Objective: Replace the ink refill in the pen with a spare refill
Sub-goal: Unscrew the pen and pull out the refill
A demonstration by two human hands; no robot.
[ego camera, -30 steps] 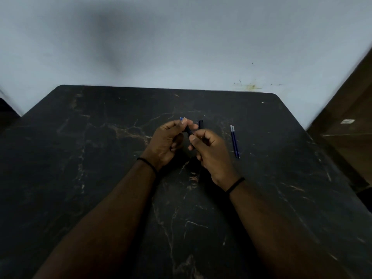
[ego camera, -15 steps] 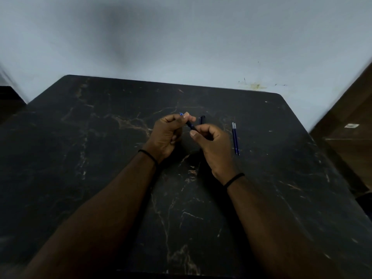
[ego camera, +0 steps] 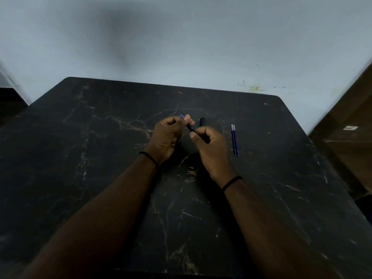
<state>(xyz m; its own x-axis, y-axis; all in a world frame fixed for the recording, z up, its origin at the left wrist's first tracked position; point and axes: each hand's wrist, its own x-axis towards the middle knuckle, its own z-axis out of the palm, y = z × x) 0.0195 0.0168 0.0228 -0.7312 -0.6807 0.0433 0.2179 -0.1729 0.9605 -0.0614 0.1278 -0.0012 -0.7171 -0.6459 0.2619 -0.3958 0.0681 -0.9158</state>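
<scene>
Left hand [ego camera: 167, 135]: fingers pinching the pen [ego camera: 190, 127].
Right hand [ego camera: 211, 150]: pinching its other end, seemingly.
Spare refills [ego camera: 234, 140]: lying at 3 o'clock on the table [ego camera: 100, 158].

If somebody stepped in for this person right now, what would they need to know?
Left hand and right hand both grip the pen, held above the black marble table, its blue end poking past the left fingers.
A black piece, probably the cap, shows just behind the right hand.
Two spare refills lie side by side, untouched, to the right.
Done: pen picked up; whether it is apart cannot be told.
Left: pull old refill, insert spare, reassemble.
</scene>
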